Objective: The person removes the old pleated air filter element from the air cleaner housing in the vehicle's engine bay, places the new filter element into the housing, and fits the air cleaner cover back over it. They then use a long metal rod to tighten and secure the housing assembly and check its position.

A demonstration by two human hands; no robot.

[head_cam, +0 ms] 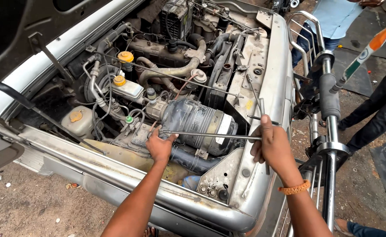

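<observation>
Long T-handle wrench (210, 135) lying level between both closed fists: right hand (273, 147) gripping the crossbar, left hand (160, 147) pinching the tip.

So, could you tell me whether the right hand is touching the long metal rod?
Touching: the head view shows the right hand closed around the long metal rod end.

Few such things show here. A white label (224, 128) wraps as a band around the right end of the dark ribbed air-filter canister (197, 125), in the middle of the engine bay; its print is too small to tell. A small yellow sticker (249, 105) sits on the grey front panel, just right of the canister. No packages, signs or screens are in view.
</observation>
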